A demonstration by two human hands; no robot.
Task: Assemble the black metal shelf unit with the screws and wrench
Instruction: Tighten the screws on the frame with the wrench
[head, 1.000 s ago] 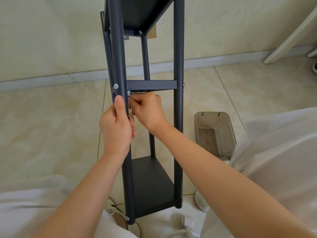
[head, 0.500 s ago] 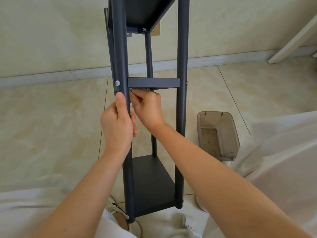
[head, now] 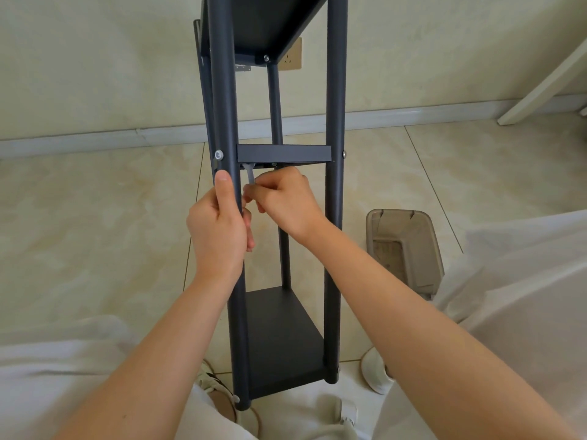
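Note:
The black metal shelf unit (head: pixel 335 122) lies tilted away from me, its near end resting by my lap. My left hand (head: pixel 219 230) grips the near left post, thumb up along it just under a silver screw (head: pixel 219 154). My right hand (head: pixel 286 201) pinches a small grey wrench (head: pixel 250 175) whose head sits under the left end of the middle shelf (head: pixel 284 153). The bottom shelf (head: pixel 279 335) is fixed between the posts below my hands.
A translucent brown plastic bin (head: pixel 405 249) lies on the tiled floor to the right of the shelf. A wall with a socket (head: pixel 290 58) is behind. A white furniture leg (head: pixel 543 87) slants at the far right. My white-clad legs frame the bottom.
My right hand has dropped slightly from under the middle shelf, so the wrench handle now shows between it and the shelf. The left hand keeps its grip on the post.

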